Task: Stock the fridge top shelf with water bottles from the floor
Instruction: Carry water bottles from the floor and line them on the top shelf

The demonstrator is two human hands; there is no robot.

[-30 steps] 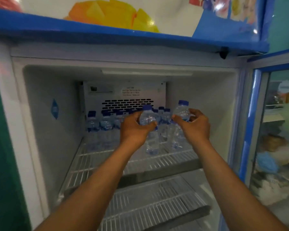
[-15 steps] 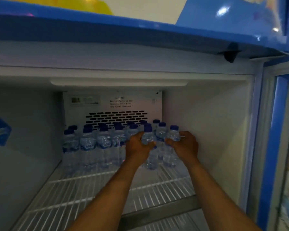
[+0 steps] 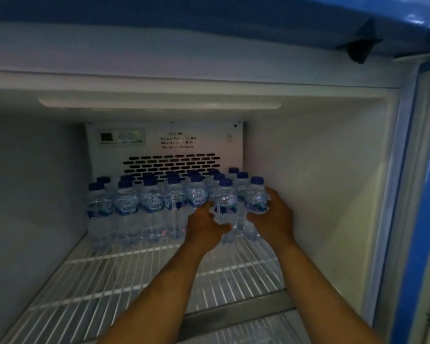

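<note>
Deep inside the open fridge (image 3: pixel 320 170), the wire top shelf (image 3: pixel 139 274) carries rows of upright water bottles (image 3: pixel 139 204) packed against the back wall below the vent panel (image 3: pixel 170 163), with its front half bare. Both arms reach in from below to the right end of that block. The left hand (image 3: pixel 204 227) curls its fingers (image 3: pixel 210 207) round the lower body of one bottle (image 3: pixel 225 207), and the right hand (image 3: pixel 273 217) wraps round a second bottle (image 3: pixel 256 197) just beside it, nearest the right wall. Both held bottles stand with their long axes upright, blue caps up, their bases at or very near the wire; whether they already rest on it I cannot tell. They sit touching or almost touching the stocked rows behind and to the left.

The move ahead likely turns on this: each bottle lies straight forward of its own hand, already in line with the front row, so releasing looks like a matter of uncurling and drawing each hand back toward the shelf's front edge without knocking the neighbours.
</note>
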